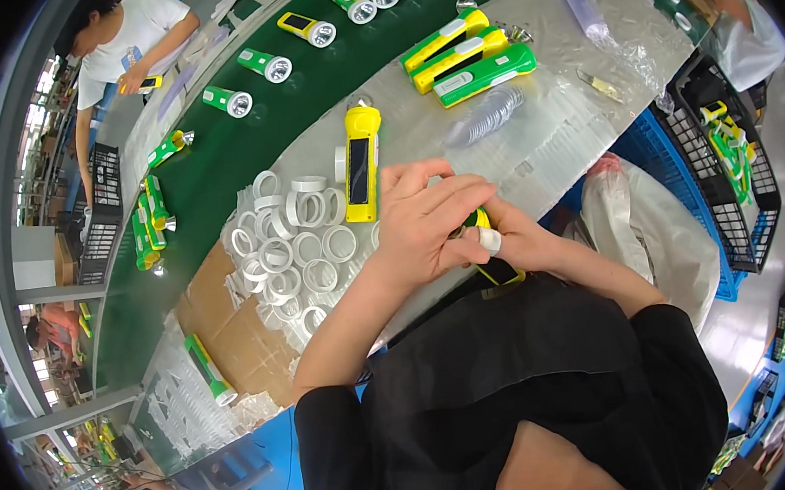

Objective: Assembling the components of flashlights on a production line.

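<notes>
Close in front of my body, both hands are closed around a yellow flashlight (pixel 504 272) with a dark panel. My left hand (pixel 423 225) covers its head end, fingers bent over the top. My right hand (pixel 524 238) wraps it from the right side. Between the fingers shows a small white band (pixel 489 240); whether it is a ring or a finger wrap I cannot tell. Just left of my left hand lies another yellow flashlight (pixel 362 165) with a dark panel. A heap of white plastic rings (pixel 304 243) spreads beside my left forearm.
Yellow and green flashlights (pixel 469 56) and a stack of clear discs (pixel 486 115) lie farther back. A green conveyor belt (pixel 208 168) carries several flashlights. At right stand a black crate (pixel 717 170) and a white sack (pixel 656 213). Other people work at the left and upper right.
</notes>
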The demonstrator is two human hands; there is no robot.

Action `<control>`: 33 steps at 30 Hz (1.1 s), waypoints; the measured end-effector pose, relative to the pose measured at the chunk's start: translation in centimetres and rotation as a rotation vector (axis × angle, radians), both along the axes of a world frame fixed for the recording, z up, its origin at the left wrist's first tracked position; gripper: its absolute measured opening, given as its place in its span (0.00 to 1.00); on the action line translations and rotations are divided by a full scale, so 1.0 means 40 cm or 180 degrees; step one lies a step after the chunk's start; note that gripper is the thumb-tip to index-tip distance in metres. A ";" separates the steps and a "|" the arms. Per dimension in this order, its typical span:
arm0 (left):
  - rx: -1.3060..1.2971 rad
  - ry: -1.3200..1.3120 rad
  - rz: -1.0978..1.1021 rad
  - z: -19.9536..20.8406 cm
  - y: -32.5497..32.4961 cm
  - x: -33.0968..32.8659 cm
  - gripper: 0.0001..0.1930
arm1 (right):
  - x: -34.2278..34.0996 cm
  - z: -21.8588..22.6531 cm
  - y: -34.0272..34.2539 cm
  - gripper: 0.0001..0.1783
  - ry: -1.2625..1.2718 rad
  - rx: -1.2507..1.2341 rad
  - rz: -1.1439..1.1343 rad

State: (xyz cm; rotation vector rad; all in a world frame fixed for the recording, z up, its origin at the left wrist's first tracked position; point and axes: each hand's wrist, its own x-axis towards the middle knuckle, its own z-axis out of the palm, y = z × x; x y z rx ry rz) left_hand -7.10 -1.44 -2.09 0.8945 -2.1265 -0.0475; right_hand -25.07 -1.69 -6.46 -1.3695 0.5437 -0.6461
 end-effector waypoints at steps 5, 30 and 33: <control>-0.0022 -0.0124 -0.0093 -0.018 -0.032 -0.034 0.40 | -0.014 -0.019 -0.019 0.30 -0.0419 0.0338 -0.0152; 0.1567 -0.0489 0.0172 -0.020 -0.243 0.130 0.20 | -0.036 -0.013 -0.071 0.37 -0.1170 0.1219 -0.0198; 0.1737 0.0764 -0.0700 0.013 -0.136 0.036 0.20 | -0.033 -0.013 -0.069 0.38 -0.1067 0.1262 -0.0253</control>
